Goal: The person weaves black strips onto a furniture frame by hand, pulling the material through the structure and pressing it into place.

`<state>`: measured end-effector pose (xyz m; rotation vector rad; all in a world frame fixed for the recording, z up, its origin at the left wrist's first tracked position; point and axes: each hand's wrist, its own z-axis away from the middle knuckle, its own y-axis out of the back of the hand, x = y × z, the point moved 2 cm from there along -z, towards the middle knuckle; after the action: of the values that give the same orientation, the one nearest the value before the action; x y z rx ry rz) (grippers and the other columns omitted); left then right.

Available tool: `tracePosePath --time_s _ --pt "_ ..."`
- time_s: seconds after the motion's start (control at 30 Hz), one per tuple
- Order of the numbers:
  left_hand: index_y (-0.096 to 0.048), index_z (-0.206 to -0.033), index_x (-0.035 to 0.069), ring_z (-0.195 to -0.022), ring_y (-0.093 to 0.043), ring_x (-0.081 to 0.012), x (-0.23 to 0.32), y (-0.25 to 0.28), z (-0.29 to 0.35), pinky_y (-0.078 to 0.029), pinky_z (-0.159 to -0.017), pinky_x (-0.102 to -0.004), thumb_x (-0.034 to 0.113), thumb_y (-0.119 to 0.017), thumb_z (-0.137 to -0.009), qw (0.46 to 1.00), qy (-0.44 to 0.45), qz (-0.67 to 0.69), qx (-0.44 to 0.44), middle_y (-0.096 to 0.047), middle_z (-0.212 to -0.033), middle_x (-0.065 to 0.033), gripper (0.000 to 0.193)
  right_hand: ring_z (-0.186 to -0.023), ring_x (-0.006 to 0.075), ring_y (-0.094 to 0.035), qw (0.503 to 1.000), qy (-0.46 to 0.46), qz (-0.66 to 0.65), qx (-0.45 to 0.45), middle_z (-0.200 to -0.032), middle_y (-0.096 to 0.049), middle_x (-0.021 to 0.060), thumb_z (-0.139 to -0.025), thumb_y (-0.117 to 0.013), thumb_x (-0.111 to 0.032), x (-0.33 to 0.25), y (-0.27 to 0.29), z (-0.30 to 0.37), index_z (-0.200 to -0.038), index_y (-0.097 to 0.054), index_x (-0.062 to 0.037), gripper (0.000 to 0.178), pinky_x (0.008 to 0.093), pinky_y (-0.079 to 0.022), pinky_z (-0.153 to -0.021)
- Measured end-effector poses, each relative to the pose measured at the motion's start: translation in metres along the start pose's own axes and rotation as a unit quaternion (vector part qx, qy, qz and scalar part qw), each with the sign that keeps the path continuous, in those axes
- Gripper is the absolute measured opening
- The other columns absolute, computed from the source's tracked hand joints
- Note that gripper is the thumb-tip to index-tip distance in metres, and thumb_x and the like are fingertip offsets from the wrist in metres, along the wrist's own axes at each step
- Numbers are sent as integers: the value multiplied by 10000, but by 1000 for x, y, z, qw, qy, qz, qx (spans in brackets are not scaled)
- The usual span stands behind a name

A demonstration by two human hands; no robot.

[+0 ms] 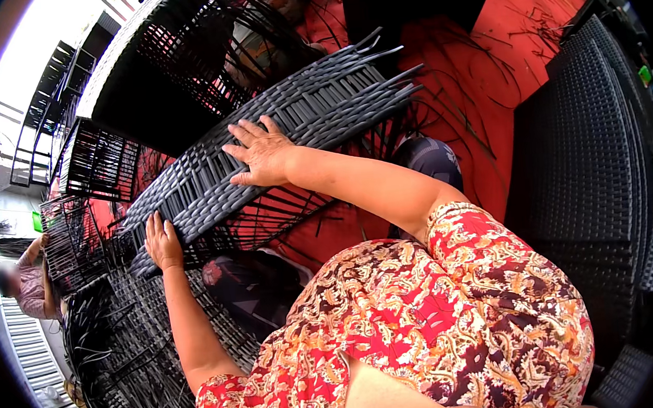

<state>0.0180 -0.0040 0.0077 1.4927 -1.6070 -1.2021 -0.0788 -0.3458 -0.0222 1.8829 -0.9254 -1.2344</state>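
Observation:
A long grey-black woven wicker panel [275, 131] lies slantwise before me, from the lower left up to the upper right. Loose strand ends stick out at its far right end. My right hand [261, 154] rests flat on the middle of the panel, fingers spread. At the panel's near left end, my left hand [162, 241] lies on the weave with its fingers stretched out. Neither hand grips a strand that I can see. Beneath the panel shows a dark frame with thin slats [266, 220], partly hidden.
Dark woven furniture pieces [576, 154] stand on the right, and a large wicker piece [154, 64] at the upper left. Loose strands [470, 77] litter the red floor covering [534, 19]. A round woven piece [137, 334] lies at lower left. Another person [35, 284] works at far left.

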Motion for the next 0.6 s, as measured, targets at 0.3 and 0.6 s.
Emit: tracePosePath --time_s 0.3,0.6 --pt "-440 -1332 172 -1322 -307 -194 100 -70 83 -218 -1068 -427 413 -356 -905 995 31 68 -69 -383 -1410 -50 497 -1373 274 -182 996 -43 30 -66 -1469 -246 137 -854 -446 -554 69 18 99 -1352 -407 -144 646 463 -151 -1086" --pt "-457 -1319 188 -1309 -328 -189 102 -72 86 -212 -1072 -440 412 -377 -897 996 45 66 -42 -410 -1389 -40 485 -1302 243 -335 952 -101 273 91 -1363 -430 92 -879 -414 -552 212 108 91 -1268 -495 -126 583 501 -223 -1037"
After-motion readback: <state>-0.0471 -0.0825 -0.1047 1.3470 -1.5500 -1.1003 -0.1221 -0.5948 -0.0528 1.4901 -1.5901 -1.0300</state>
